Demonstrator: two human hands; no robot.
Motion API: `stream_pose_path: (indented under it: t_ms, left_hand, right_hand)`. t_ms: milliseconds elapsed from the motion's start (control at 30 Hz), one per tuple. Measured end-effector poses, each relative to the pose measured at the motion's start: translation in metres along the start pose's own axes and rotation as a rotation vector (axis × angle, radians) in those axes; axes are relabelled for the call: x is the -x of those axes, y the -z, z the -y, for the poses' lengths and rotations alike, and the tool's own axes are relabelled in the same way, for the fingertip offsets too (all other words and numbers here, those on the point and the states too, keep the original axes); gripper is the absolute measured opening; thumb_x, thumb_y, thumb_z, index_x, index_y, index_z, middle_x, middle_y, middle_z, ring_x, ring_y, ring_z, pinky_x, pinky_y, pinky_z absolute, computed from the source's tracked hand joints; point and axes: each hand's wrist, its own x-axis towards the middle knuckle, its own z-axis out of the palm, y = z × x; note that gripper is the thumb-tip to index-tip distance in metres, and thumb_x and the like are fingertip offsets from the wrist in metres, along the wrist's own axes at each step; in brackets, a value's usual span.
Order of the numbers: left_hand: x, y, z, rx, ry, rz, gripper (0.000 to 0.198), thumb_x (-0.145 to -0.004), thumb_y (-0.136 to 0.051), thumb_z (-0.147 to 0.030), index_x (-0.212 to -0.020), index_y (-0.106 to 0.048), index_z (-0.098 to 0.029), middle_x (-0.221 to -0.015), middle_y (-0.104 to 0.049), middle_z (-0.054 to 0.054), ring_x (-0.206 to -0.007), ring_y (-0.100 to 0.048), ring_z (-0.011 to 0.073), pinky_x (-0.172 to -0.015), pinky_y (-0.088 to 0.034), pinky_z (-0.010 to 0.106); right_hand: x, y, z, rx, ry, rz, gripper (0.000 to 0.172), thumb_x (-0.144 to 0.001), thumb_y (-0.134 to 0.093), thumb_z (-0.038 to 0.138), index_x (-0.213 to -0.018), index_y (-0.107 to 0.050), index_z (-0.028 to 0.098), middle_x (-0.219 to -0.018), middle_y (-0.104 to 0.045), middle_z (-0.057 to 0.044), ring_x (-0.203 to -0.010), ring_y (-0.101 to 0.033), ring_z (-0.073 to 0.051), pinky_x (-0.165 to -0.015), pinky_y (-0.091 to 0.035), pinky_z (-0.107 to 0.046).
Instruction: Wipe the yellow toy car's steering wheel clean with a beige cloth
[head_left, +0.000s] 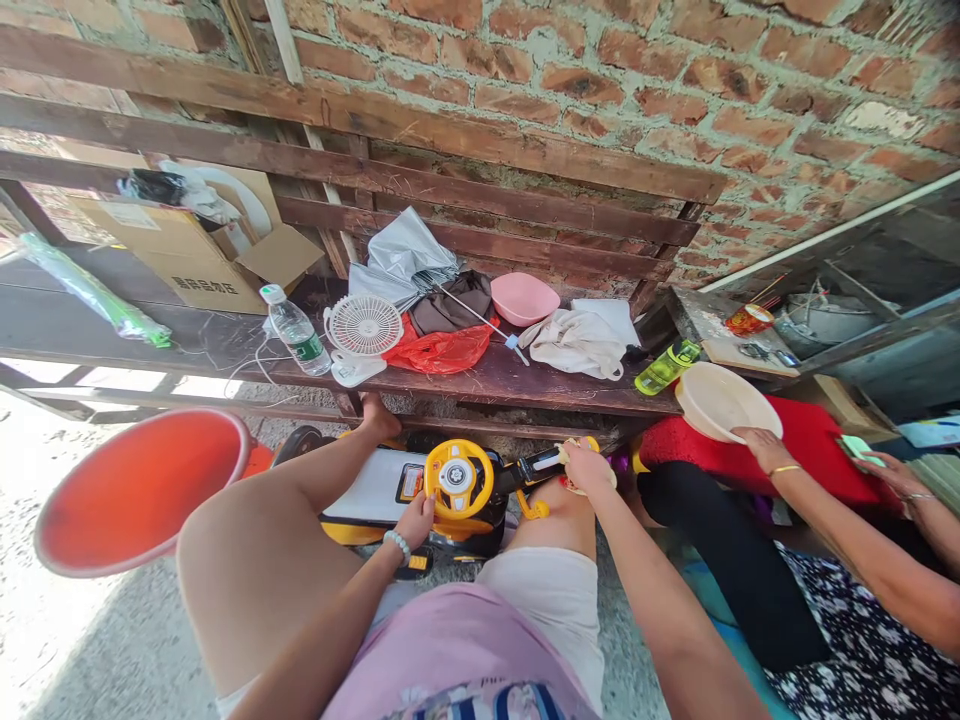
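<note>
A yellow, black and white ride-on toy digger (364,490) stands between my legs. My left hand (415,525) is closed at the lower left rim of its yellow steering wheel (458,479). My right hand (587,466) is closed around the far end of the digger's black and yellow arm (531,468). Something pale yellow, perhaps a cloth, shows beside and under the right hand; its kind is hard to make out. A yellow hook-shaped part (534,506) hangs below the arm, near my knee.
A red tub (142,490) is at left. The dark wooden bench (420,395) bears a water bottle (298,330), white fan (364,327), umbrella (409,255), pink basin (523,299), green bottle (666,367) and cardboard box (187,255). At right, another person holds a cream basin (726,400) and a green item.
</note>
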Motion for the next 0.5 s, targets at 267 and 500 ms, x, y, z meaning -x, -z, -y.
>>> stream_pose_path:
  t_ms: [267,500]
  left_hand:
    - [0.003,-0.001,-0.005,-0.011,0.010,-0.024,0.022,-0.094,-0.055,-0.040,-0.086,-0.057,-0.020,-0.081,-0.072,0.007,-0.077,-0.074,0.0238,-0.073,-0.056,0.032]
    - [-0.003,-0.001,0.000,-0.038,-0.003,-0.002,0.022,-0.097,-0.048,-0.038,-0.088,-0.056,-0.020,-0.072,-0.069,0.005,-0.077,-0.074,0.0239,-0.070,-0.055,0.031]
  right_hand:
    - [-0.020,0.010,0.002,0.074,-0.167,0.044,0.043,-0.105,-0.032,0.024,-0.130,-0.067,0.025,-0.137,-0.049,-0.016,-0.109,-0.064,-0.024,-0.085,-0.047,-0.036]
    - [0.005,0.006,0.017,0.113,0.051,-0.003,0.040,-0.102,-0.037,0.016,-0.126,-0.069,0.024,-0.136,-0.060,-0.013,-0.111,-0.064,-0.024,-0.090,-0.047,-0.033]
